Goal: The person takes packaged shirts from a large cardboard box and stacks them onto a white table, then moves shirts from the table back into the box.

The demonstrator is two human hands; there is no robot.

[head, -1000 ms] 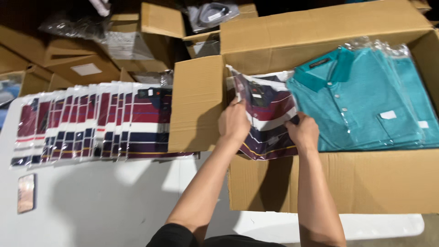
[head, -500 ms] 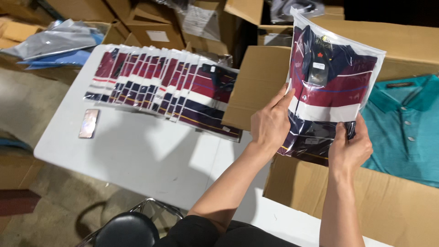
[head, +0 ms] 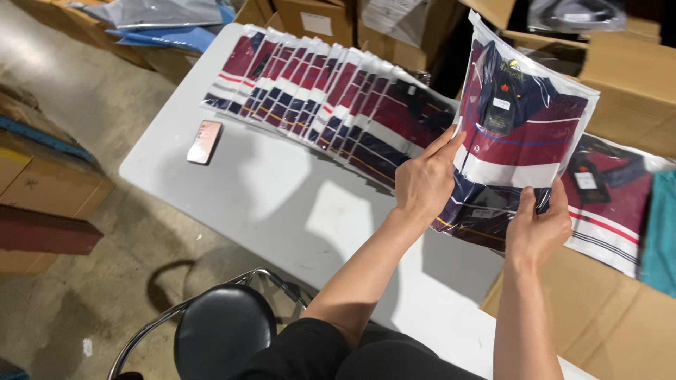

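I hold a clear plastic bag with a folded striped shirt (head: 524, 134), maroon, navy and white, upright above the table. My left hand (head: 426, 179) grips its left edge and my right hand (head: 539, 229) grips its bottom right corner. To the left, several identical bagged striped shirts (head: 331, 91) lie fanned in an overlapping row across the white table (head: 282, 204). Another bagged striped shirt (head: 609, 200) lies in the open cardboard box (head: 598, 317) at the right, partly hidden behind the held bag.
A phone in a pink case (head: 205, 141) lies on the table's left part. A black round stool (head: 224, 331) stands below the table edge. Cardboard boxes (head: 42, 190) sit on the floor at left and behind the table. A teal garment (head: 662, 232) shows at the right edge.
I lifted the bagged striped shirt out of the cardboard box and brought it up and left over the table edge. The view turned toward the fanned row.
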